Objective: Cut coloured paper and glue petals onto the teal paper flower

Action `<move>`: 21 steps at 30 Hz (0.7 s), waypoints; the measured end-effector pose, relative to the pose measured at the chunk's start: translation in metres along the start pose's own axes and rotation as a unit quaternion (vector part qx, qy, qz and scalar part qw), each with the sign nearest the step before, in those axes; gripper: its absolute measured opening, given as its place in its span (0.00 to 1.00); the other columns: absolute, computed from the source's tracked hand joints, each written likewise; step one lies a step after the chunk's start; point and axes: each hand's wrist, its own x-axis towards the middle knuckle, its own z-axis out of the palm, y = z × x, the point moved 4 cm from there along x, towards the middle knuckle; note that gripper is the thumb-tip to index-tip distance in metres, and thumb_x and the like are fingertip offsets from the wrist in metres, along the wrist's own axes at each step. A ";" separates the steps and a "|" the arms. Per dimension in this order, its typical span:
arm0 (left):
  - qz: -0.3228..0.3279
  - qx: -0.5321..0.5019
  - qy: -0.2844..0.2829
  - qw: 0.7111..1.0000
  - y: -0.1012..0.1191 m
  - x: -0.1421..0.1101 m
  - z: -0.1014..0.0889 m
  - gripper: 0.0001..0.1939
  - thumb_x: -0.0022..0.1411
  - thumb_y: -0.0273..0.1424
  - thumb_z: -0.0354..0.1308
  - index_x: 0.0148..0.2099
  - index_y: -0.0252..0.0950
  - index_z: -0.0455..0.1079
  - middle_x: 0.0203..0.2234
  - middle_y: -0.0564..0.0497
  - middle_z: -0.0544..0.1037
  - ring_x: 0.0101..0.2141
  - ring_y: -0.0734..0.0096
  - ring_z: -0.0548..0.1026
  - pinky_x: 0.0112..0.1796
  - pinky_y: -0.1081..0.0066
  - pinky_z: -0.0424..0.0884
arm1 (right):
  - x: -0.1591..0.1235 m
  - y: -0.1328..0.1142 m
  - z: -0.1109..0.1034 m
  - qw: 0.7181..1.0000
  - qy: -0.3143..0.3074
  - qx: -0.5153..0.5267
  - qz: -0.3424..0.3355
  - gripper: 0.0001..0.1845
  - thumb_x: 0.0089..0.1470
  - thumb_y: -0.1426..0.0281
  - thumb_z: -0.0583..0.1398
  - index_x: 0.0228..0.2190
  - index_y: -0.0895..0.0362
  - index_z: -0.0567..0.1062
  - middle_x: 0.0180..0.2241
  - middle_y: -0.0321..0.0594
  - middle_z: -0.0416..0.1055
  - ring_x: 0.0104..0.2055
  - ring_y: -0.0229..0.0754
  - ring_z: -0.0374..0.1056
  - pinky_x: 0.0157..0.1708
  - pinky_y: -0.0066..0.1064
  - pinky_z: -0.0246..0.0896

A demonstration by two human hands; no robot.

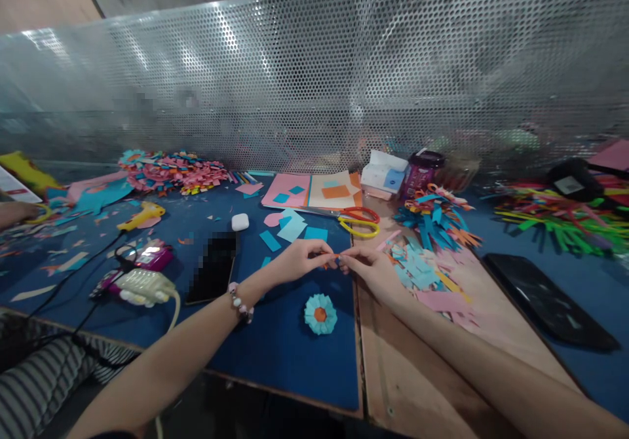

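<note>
My left hand and my right hand meet fingertip to fingertip above the table. Pinched between them is a small orange paper strip, mostly covered by the fingers. Just below on the blue tabletop lies a light-blue paper flower with an orange centre. Behind my hands rest scissors with red and yellow handles. Blue paper pieces are scattered beyond my left hand. A pile of light-blue and pink paper scraps spreads beside my right forearm.
Left of me lie a phone, a white earbud case, a power strip with cords and a yellow glue gun. A black tray sits at right. Perforated metal panels stand behind. Another person's hand is at far left.
</note>
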 end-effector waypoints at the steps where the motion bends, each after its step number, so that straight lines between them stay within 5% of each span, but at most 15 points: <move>1: 0.000 0.001 0.002 1.000 0.000 0.000 0.000 0.13 0.62 0.37 0.51 0.38 0.33 0.70 0.33 0.47 0.78 0.35 0.70 0.74 0.37 0.72 0.68 | 0.000 0.001 0.000 1.000 0.000 0.003 0.000 0.14 0.45 0.60 0.62 0.28 0.59 0.76 0.24 0.38 0.73 0.27 0.37 0.67 0.31 0.29 0.62; 21: -0.021 -0.025 0.018 0.999 -0.010 0.002 0.001 0.12 0.61 0.36 0.52 0.39 0.32 0.70 0.33 0.46 0.79 0.35 0.69 0.76 0.38 0.70 0.70 | 0.001 0.000 0.003 1.000 -0.020 0.013 -0.001 0.13 0.44 0.62 0.64 0.32 0.57 0.74 0.27 0.35 0.73 0.27 0.35 0.65 0.30 0.28 0.61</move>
